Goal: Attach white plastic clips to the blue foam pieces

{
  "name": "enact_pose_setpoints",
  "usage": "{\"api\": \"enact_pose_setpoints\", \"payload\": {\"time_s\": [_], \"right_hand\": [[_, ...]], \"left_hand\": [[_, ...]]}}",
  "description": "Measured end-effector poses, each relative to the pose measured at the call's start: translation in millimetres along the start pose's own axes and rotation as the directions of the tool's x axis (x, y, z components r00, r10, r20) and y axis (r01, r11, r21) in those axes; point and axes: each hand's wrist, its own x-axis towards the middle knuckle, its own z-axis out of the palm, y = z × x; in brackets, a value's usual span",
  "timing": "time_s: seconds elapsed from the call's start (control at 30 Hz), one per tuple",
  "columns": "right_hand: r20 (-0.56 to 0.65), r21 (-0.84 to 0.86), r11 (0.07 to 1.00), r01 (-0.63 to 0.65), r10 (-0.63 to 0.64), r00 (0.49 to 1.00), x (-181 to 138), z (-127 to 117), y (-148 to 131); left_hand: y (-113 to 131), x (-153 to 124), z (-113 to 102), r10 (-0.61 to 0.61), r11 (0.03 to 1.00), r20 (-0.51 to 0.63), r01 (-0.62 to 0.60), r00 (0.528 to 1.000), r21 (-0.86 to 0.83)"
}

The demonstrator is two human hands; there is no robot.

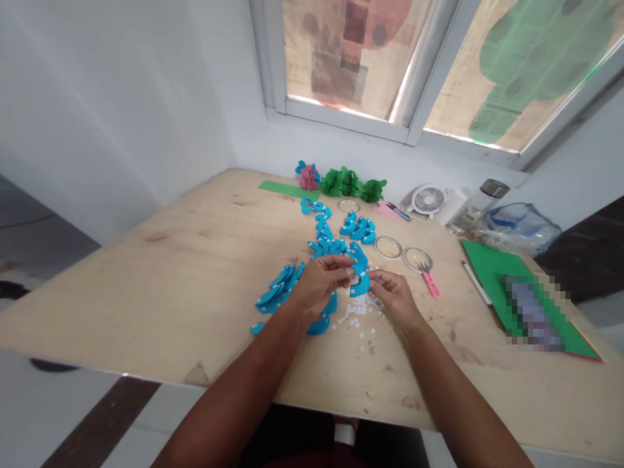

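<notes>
Over the table's middle, a curved blue paper cut-out with small white squares on it is between my two hands. My left hand pinches its left side with thumb and fingertips. At its right edge, the fingers of my right hand are closed on it. Loose blue cut-outs lie beside and partly under my left hand, many dotted with white squares. Farther back are a folded blue cluster and a winding blue strip. White paper bits are scattered below my hands.
Pink-handled snips and a tape ring lie to the right. Green sheets, a white pen, a bottle and a small fan are beyond. Green paper shapes and a pink one stand by the wall.
</notes>
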Motion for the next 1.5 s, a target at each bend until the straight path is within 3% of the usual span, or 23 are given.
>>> {"api": "enact_pose_setpoints", "payload": {"time_s": [0.23,0.57,1.0,1.1,1.27,1.5], "right_hand": [[0.013,-0.010,0.999,-0.032,0.032,0.999,-1,-1,0],[-0.027,-0.085,0.996,0.028,-0.031,0.999,1,-4,4],[-0.063,-0.077,0.995,-0.066,0.061,0.996,2,-1,9],[-0.082,-0.051,0.996,-0.076,0.072,0.994,2,-2,12],[-0.121,0.043,0.994,-0.104,0.108,0.987,2,-3,12],[-0.089,0.195,0.968,-0.161,0.181,0.979,2,-2,10]], "left_hand": [[-1,0,0,-0.022,1.000,-0.026,0.022,0.999,0.003],[-3,-2,7,0.079,0.991,-0.102,-0.066,0.992,0.120],[-12,-6,15,0.204,0.939,-0.089,-0.169,0.975,0.300],[-11,-5,13,0.190,0.936,-0.065,-0.161,0.980,0.312],[-7,-4,8,0.121,0.941,0.070,-0.137,0.990,0.308],[-5,-6,9,0.184,0.891,0.108,-0.212,0.977,0.402]]}}
